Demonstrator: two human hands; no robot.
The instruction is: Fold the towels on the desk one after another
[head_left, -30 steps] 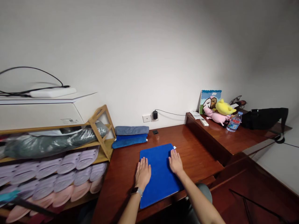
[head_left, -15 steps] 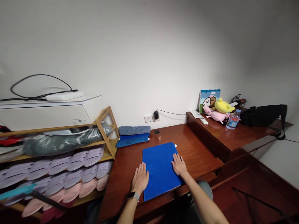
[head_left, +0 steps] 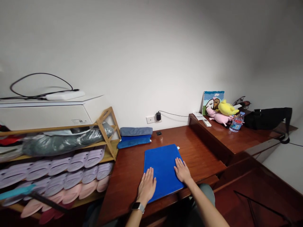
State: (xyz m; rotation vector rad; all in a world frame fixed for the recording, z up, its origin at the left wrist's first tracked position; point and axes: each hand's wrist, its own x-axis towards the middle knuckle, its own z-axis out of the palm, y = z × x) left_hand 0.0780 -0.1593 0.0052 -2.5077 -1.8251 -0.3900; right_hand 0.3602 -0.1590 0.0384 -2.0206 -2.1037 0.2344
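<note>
A bright blue cloth [head_left: 163, 170] lies flat on the reddish-brown wooden desk [head_left: 125, 176], a small white tag at its top right corner. My left hand [head_left: 147, 186] rests palm down over the cloth's lower left edge, fingers stretched out and pointing away from me. On the right edge, my right hand [head_left: 181, 170] lies flat with its fingers extended. Neither hand grips anything. A watch [head_left: 138, 206] is on my left wrist.
Folded blue and grey cloths [head_left: 135, 137] sit at the desk's back left. A slipper rack [head_left: 110, 148] stands left. The raised surface at right [head_left: 227, 138] holds plush toys [head_left: 221, 117], a bottle [head_left: 237, 122], a remote [head_left: 206, 122] and a black bag [head_left: 265, 118].
My left hand has moved slightly right and toward me, further onto the cloth. My right hand has shifted a little toward me along its edge.
</note>
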